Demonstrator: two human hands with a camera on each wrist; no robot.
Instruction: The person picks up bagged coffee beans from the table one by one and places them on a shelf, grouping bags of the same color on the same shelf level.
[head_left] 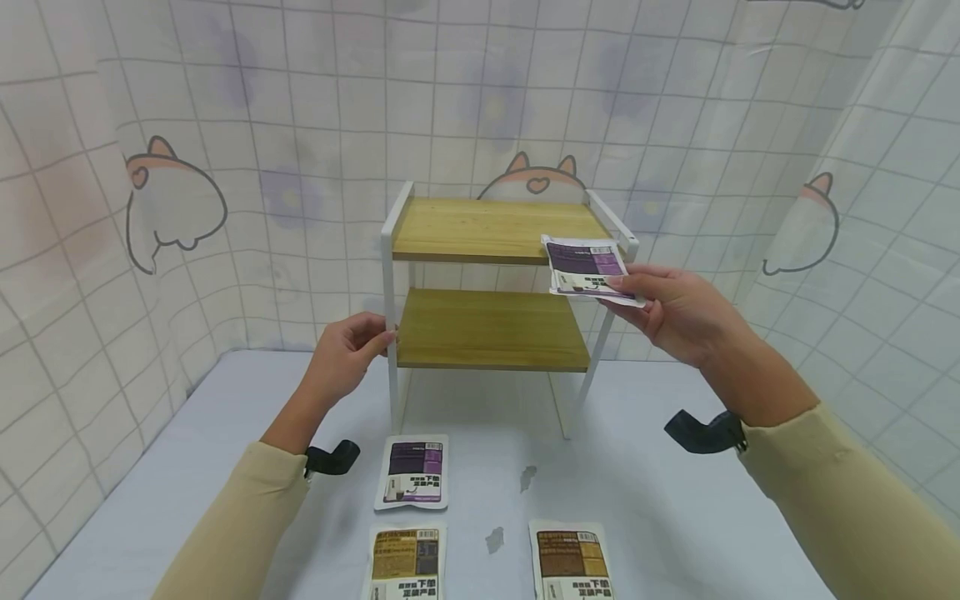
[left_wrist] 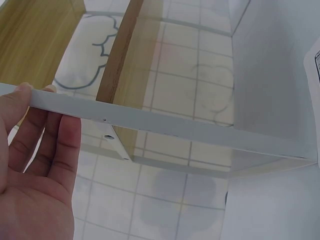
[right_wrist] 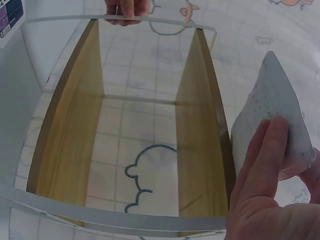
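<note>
A two-tier rack (head_left: pixel 390 275) with white metal legs and wooden shelves stands on the table. My left hand (head_left: pixel 347 354) holds its front left leg (left_wrist: pixel 165 125), fingers (left_wrist: pixel 60 145) curled round the bar. My right hand (head_left: pixel 670 310) pinches a purple-and-white packet (head_left: pixel 588 268) at the right front corner of the top shelf (head_left: pixel 480 229). In the right wrist view the packet's pale underside (right_wrist: pixel 270 115) shows above my fingers (right_wrist: pixel 260 160), with the rack (right_wrist: pixel 120 217) beyond.
On the table (head_left: pixel 675 517) near me lie a purple packet (head_left: pixel 412 472), a yellow-brown packet (head_left: pixel 405 560) and a brown packet (head_left: pixel 572 562). A checked curtain with cat drawings (head_left: pixel 172 204) hangs behind and at both sides.
</note>
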